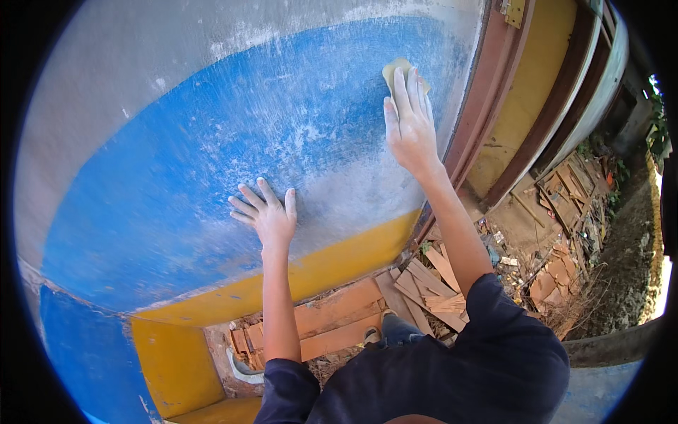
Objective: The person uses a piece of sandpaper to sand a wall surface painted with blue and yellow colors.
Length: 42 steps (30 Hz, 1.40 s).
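My right hand lies flat against the upper right of a painted wall, its fingers pressing a pale yellowish sheet, apparently sandpaper, to the surface. Part of the sheet is hidden beneath those fingers. Lower and to the left, my left hand rests on the same wall with fingers spread and nothing in it. Whitish dust coats both hands. The wall's blue band is scuffed and powdery white around and between them, with grey above and a yellow strip along its foot.
A reddish-brown door frame edges the wall on the right. Broken boards and planks cover the ground around my feet. Rubble and litter spread farther right. A projecting blue-and-yellow wall section stands at the lower left.
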{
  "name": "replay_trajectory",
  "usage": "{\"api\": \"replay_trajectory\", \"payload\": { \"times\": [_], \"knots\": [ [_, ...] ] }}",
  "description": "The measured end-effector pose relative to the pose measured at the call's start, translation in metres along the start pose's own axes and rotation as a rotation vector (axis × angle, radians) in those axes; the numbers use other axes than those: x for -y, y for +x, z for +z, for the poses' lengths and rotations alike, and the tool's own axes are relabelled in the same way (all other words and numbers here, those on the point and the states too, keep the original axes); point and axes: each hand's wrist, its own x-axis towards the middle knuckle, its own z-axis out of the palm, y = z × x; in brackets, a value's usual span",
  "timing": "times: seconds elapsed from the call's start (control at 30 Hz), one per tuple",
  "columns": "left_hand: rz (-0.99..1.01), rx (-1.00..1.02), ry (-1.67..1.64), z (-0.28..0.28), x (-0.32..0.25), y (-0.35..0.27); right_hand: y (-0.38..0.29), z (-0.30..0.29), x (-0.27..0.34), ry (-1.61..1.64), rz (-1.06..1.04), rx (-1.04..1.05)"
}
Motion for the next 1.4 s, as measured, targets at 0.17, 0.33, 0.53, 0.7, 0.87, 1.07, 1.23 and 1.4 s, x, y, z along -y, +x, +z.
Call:
{"api": "replay_trajectory", "payload": {
  "times": [0.17, 0.33, 0.53, 0.7, 0.87, 1.07, 1.23, 1.4],
  "knots": [
    [-0.033, 0.068, -0.035, 0.002, -0.004, -0.003, -0.003, -0.003, -0.006, 0.045, 0.047, -0.017],
    [-0.007, -0.036, -0.068, 0.005, -0.002, -0.003, -0.108, 0.032, 0.006, 0.073, 0.133, 0.168],
    [-0.038, 0.013, -0.090, 0.004, 0.002, -0.006, -0.021, 0.005, -0.010, 0.144, 0.099, 0.031],
    [-0.036, 0.057, -0.043, 0.003, -0.006, -0.005, -0.097, 0.041, 0.010, 0.166, 0.139, 0.015],
    [-0.140, 0.342, -0.114, -0.017, -0.019, 0.003, -0.144, 0.052, -0.013, 0.052, 0.185, 0.130],
    [-0.073, 0.074, -0.125, 0.005, -0.003, -0.009, -0.047, 0.033, -0.012, 0.222, 0.232, -0.122],
    [-0.076, 0.074, -0.179, 0.006, -0.014, -0.005, -0.191, 0.090, 0.030, 0.155, 0.318, 0.096],
    [-0.074, 0.045, -0.152, 0.008, -0.003, -0.012, -0.141, 0.082, 0.046, 0.199, 0.339, 0.087]
  ]
}}
